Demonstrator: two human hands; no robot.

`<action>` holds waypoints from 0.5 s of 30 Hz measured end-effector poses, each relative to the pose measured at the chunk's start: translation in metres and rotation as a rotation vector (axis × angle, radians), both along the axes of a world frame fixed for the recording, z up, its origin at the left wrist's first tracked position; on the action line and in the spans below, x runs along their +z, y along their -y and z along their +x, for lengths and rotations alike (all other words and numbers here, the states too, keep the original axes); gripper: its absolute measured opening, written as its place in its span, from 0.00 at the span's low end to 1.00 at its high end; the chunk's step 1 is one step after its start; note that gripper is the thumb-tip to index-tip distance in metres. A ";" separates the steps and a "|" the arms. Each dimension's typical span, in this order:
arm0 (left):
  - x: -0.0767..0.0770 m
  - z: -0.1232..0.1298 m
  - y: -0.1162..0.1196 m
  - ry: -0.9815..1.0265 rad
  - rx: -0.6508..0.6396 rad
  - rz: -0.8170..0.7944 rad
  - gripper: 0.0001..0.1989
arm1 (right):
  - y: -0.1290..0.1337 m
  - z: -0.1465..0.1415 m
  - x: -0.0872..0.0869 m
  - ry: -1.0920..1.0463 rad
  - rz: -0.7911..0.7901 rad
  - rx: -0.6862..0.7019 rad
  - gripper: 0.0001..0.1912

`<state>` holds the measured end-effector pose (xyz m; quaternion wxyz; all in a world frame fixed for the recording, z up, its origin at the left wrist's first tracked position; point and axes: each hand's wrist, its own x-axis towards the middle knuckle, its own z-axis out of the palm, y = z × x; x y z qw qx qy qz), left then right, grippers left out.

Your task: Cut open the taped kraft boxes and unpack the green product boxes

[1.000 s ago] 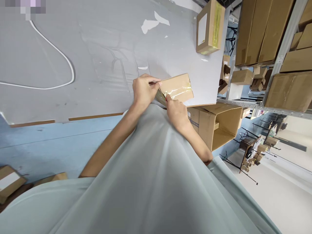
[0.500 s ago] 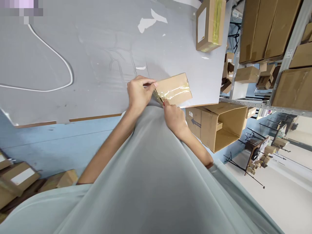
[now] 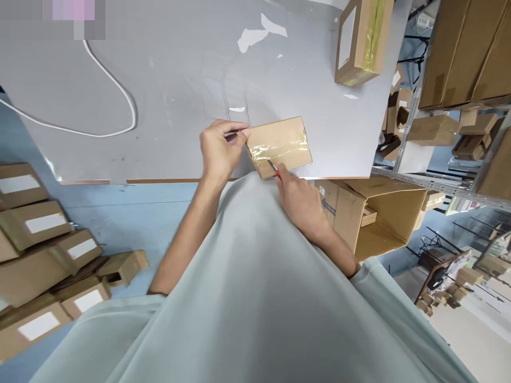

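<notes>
A small brown cardboard box (image 3: 279, 141) with shiny clear tape along its upper face is at the table's near edge. My left hand (image 3: 221, 146) pinches its far left corner between thumb and fingers. In my right hand (image 3: 299, 199), closed, is a small red-handled tool with a thin dark blade (image 3: 272, 165). The blade's tip lies over the tape, near the box's left end; whether it cuts into the tape cannot be made out. Most of the handle is hidden inside my fingers.
On the grey table (image 3: 179, 106), a taller taped carton (image 3: 361, 45) stands at the far right, and a white cable (image 3: 131, 106) curves at left. An open large carton (image 3: 383, 213) sits beyond the near right edge. Labelled boxes (image 3: 46, 218) are piled at lower left; shelving holds more cartons.
My right hand has moved slightly right and down, and the blade now shows over the taped face instead of at the left end. My left hand keeps its pinch on the corner. The view has shifted.
</notes>
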<state>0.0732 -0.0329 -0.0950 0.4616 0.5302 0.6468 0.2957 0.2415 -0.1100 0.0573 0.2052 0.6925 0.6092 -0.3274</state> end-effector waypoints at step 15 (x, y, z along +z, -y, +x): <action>0.024 0.094 0.001 -0.075 -0.388 0.186 0.12 | -0.025 0.103 -0.034 -0.118 0.183 -0.146 0.30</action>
